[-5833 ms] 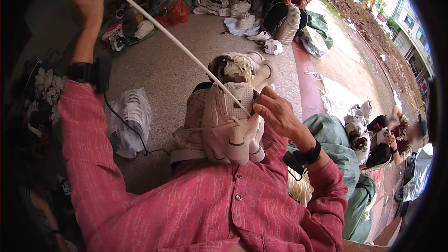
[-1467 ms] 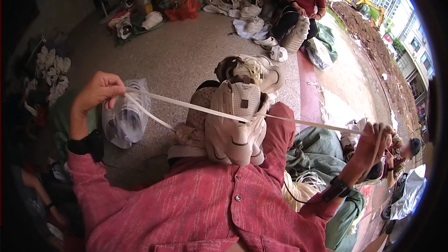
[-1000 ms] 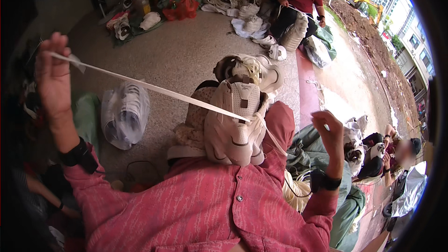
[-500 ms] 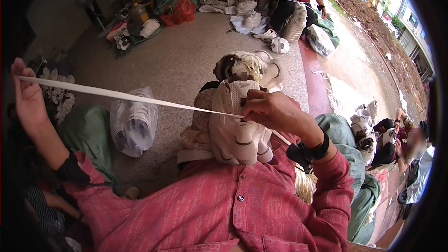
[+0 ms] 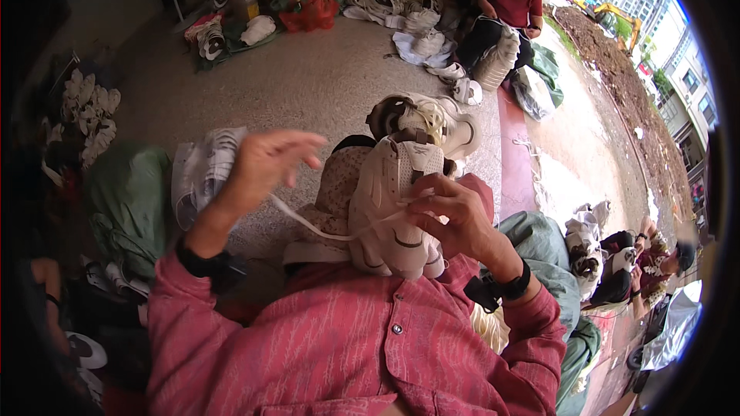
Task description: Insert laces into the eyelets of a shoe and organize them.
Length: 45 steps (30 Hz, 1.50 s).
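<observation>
The right hand (image 5: 455,214) has its fingers pinched on a white lace (image 5: 308,226) at the beige shoe (image 5: 376,194); left hand (image 5: 264,163) kinda hangs off to the side, fingers loosely spread.

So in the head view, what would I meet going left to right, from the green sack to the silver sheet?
Green sack, left hand, pale shoe upper, right hand, green cloth, pile of shoes, silver sheet.

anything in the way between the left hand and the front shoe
Speckled fabric shows between the left hand and the front shoe; whether it blocks the way, I can't tell.
</observation>
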### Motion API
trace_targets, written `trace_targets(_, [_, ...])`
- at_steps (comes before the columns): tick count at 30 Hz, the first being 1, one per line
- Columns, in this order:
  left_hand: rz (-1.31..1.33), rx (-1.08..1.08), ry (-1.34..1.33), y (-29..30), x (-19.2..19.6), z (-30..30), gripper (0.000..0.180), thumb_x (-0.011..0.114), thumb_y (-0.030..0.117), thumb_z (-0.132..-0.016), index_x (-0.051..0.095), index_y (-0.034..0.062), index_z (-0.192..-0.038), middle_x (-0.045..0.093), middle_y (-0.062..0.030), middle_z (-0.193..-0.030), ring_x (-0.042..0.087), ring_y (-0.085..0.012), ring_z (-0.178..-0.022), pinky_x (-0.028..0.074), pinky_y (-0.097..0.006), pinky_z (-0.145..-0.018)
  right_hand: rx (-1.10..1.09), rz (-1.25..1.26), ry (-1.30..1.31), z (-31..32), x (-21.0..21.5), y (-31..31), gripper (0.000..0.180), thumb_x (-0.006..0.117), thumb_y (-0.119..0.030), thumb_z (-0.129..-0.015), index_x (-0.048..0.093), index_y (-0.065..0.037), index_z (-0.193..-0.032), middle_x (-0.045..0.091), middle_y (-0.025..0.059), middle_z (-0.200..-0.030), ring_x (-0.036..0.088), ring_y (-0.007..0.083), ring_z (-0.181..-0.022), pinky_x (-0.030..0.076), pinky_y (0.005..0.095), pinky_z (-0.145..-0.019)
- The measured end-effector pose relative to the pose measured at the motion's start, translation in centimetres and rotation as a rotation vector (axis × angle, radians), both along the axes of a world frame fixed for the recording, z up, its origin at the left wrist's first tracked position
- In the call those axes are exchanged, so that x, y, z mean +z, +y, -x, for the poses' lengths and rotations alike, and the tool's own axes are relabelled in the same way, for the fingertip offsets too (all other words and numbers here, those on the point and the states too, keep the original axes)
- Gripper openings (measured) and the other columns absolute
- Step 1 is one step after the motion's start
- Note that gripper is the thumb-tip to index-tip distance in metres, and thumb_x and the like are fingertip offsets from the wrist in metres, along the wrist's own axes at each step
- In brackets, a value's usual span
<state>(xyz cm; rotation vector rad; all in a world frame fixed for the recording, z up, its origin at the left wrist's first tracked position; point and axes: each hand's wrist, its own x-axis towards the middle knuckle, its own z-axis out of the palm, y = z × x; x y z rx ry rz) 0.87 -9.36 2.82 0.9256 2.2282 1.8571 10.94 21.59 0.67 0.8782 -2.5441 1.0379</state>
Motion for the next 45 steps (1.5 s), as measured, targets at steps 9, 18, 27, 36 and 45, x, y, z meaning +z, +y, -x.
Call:
trace_targets(9, [0.229,-0.264,-0.006,7.5,-4.6,-0.8,0.021,0.062,0.019,-0.095,0.062,0.0013,-0.083,0.057,0.0035,-0.072,0.049,-0.0037,-0.067,0.041,-0.023,-0.058,0.024,0.010,-0.080,0.0,0.3,-0.6,0.019,0.073,-0.010,-0.083,0.070,-0.003,-0.101,0.064,0.0106,-0.104,0.068,0.0255,-0.087,0.054,0.0331,-0.072])
trace_targets(18, [0.267,-0.289,-0.069,8.3,-5.3,-1.1,0.021,0.057,0.017,-0.094,0.057,0.0013,-0.081,0.053,0.0031,-0.072,0.047,-0.0044,-0.072,0.041,-0.026,-0.062,0.026,0.047,-0.078,0.1,0.0,-0.4,0.019,0.072,-0.009,-0.084,0.070,-0.002,-0.102,0.064,0.0111,-0.105,0.068,0.0244,-0.086,0.055,0.0324,-0.072])
trace_targets(27, [0.358,0.042,0.228,10.2,-5.5,-2.4,0.018,0.059,0.015,-0.087,0.058,-0.0004,-0.077,0.056,-0.0101,-0.060,0.059,-0.0242,-0.059,0.046,-0.035,-0.058,0.008,0.020,-0.085,0.0,0.4,-0.8,0.019,0.074,-0.010,-0.083,0.070,-0.003,-0.101,0.065,0.0098,-0.102,0.068,0.0221,-0.084,0.054,0.0313,-0.068])
trace_targets(36, [0.486,-0.423,0.698,9.3,-0.2,1.5,0.040,0.073,0.013,-0.069,0.057,0.0040,-0.104,0.055,-0.0107,-0.105,0.060,-0.0341,-0.099,0.050,-0.041,-0.082,0.102,-0.065,0.120,2.5,2.9,-0.5,0.015,0.069,0.002,-0.077,0.067,-0.003,-0.091,0.063,0.0077,-0.094,0.063,0.0253,-0.084,0.052,0.0344,-0.067])
trace_targets(45, [0.332,-0.625,0.523,9.1,-1.1,3.3,0.027,0.074,0.008,-0.068,0.053,0.0039,-0.085,0.052,-0.0085,-0.092,0.057,-0.0259,-0.085,0.046,-0.036,-0.074,0.098,-0.107,-0.080,4.3,2.1,-0.6,0.015,0.072,-0.003,-0.080,0.069,-0.006,-0.095,0.062,0.0076,-0.095,0.064,0.0251,-0.082,0.052,0.0333,-0.068])
